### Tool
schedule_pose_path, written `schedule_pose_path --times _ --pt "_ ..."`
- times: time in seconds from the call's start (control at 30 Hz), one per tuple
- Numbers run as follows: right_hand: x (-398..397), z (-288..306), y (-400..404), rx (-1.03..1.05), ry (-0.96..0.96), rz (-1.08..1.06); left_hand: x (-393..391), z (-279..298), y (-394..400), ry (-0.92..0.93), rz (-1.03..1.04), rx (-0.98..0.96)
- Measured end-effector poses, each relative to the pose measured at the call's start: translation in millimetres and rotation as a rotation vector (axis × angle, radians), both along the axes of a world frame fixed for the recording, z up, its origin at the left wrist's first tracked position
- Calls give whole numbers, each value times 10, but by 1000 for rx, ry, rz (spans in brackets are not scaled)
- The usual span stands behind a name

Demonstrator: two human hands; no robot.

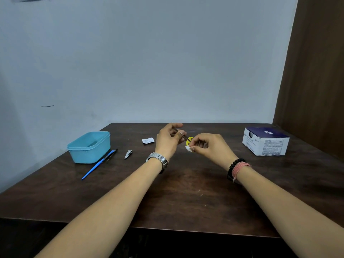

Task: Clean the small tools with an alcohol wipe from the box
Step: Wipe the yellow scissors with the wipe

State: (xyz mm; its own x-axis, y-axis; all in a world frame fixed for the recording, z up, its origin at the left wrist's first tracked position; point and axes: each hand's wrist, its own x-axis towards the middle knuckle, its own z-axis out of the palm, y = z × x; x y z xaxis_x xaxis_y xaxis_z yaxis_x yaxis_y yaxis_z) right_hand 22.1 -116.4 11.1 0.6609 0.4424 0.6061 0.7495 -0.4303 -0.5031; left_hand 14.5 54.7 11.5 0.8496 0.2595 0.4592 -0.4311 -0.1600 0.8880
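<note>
Dark wooden desk (186,192) against a pale blue-grey wall; brown panel at 3 o'clock.

Left hand (167,141): fingers curled, pinching the dark blade end of a small pair of scissors (183,135) with yellow handles, held above the desk near centre, presumably to steady it for wiping. Metal watch on the wrist.

Right hand (209,146): fingers curled, pinching a folded white alcohol wipe (189,148) against the yellow handle loops; the wipe touches the tool. Beaded and cord bracelets on the wrist.

Torn white sachet (148,140): flat on the desk at 9 o'clock of the hands, near; probably the wipe's wrapper.

Nail clipper (128,154): at 8 o'clock, lying apart, probably awaiting cleaning.

Blue-handled tool (98,164) and a dark slim tool (113,154): farther at 8 o'clock, just beside the tub; the kind of each cannot be told.

Turquoise tub (89,148): open, at 9 o'clock, well apart; contents cannot be told.

Wipe box (266,141): white and navy, at 3 o'clock, well apart.
</note>
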Motion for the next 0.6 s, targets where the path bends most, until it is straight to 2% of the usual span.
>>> schedule_pose_path --times 0.3,0.6 --pt "97 -48 -29 11 37 -102 22 18 24 3 50 -74" --pt "115 -35 -32 78 -1 -103 26 -23 -23 29 -44 27"
